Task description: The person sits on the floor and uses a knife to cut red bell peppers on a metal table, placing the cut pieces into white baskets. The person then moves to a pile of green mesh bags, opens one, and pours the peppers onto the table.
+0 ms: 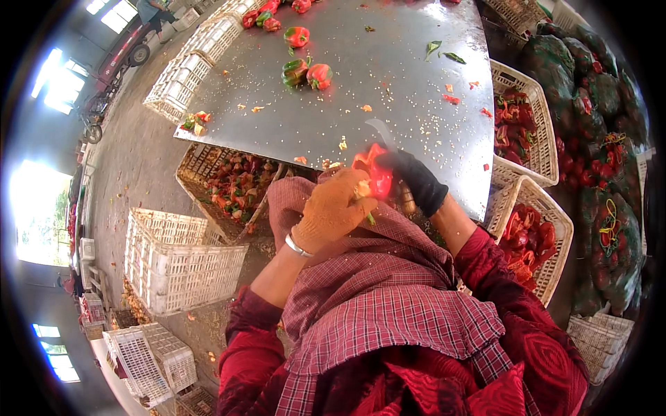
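Note:
My left hand (333,205), in an orange knit glove, has its fingers closed on a pale pepper core (362,188). A bit of green stem (370,219) shows below those fingers. In a black glove, my right hand (420,179) grips a knife; its curved blade (382,131) points away over the metal table, and the wooden handle (408,200) shows beneath the palm. Between both hands is a cut-open red bell pepper (379,171), touching the black-gloved fingers. Both hands are above my lap at the table's near edge.
The metal table (343,99) carries whole peppers (307,76), seeds and scraps. A crate of pepper waste (242,184) sits below left, beside a white crate (182,260). Crates of red pepper pieces (528,244) stand right, before net sacks (609,229). A person (155,15) is far off.

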Motion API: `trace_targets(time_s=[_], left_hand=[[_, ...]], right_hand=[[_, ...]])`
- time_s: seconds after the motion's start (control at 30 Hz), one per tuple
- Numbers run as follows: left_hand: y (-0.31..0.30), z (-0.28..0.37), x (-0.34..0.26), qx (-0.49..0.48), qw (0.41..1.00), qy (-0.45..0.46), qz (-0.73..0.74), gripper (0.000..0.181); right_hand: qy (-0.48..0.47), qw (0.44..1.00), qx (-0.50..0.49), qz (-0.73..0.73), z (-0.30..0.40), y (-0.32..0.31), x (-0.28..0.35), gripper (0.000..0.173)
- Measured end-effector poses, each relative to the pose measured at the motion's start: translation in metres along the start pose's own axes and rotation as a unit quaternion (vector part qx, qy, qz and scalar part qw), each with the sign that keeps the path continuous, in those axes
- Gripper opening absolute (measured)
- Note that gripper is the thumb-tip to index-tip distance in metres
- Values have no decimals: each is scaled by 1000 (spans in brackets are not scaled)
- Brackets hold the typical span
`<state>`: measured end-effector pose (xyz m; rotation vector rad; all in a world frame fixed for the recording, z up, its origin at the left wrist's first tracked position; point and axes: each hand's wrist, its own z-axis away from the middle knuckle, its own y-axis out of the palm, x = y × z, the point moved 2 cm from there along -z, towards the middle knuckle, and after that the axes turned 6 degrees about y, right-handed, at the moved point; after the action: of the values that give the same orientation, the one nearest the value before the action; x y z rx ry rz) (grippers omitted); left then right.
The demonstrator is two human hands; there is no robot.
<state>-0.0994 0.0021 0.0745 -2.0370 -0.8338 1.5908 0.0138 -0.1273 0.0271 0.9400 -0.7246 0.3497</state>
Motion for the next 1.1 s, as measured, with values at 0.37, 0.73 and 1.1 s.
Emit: trace_targets(time_s=[0.37, 0.73, 1.1], left_hand=[[-76, 11, 49, -436, 740, -122, 498, 5], [-36, -17, 145, -285, 924, -115, 227, 5], [-127, 30, 142, -193, 857, -215, -426, 44]], right_hand=[[-51, 986, 46, -154, -18, -1, -62, 24], [-112, 953, -241, 148, -25, -20, 10, 27], [-124, 895, -261, 339, -83, -14, 14, 42]])
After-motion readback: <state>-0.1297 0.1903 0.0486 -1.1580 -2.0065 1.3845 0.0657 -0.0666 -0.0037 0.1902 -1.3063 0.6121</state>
